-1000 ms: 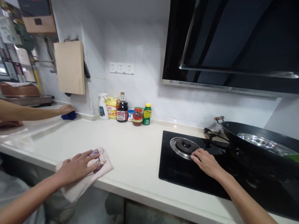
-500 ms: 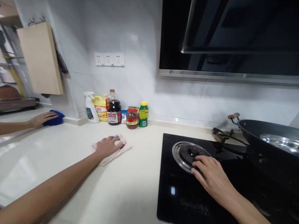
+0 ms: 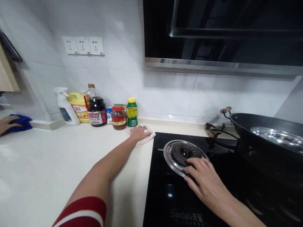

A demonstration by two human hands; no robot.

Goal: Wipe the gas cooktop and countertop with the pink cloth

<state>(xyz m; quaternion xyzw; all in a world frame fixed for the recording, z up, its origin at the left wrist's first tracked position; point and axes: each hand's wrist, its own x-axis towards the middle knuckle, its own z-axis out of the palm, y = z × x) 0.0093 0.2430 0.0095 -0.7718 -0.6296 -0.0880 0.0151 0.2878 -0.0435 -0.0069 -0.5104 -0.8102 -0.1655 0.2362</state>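
My left hand [image 3: 139, 133] presses down on a pale pink cloth [image 3: 145, 141] on the white counter [image 3: 94, 164], beside the hob's left edge. Part of the cloth is hidden under the palm. A green bottle with a yellow cap [image 3: 132, 112] and a red-lidded jar [image 3: 119, 118] stand just behind it. My right hand [image 3: 203, 178] hovers or rests lightly at the front of the burner [image 3: 184, 154] on the black glass hob [image 3: 163, 189]. Its fingers are bent and apart, holding nothing; whether they touch the burner, I cannot tell.
At far left, another person's hand [image 3: 7, 124] is on a blue cloth [image 3: 22, 123]. Along the wall stand a spray bottle [image 3: 67, 107], a yellow jug [image 3: 80, 107] and a soy sauce bottle [image 3: 96, 108]. A wok [image 3: 246, 132] sits right, under the range hood [image 3: 213, 67].
My left hand has slid the pink cloth right and back, up to the hob's corner. The view has swung right. My right hand stays by the burner.
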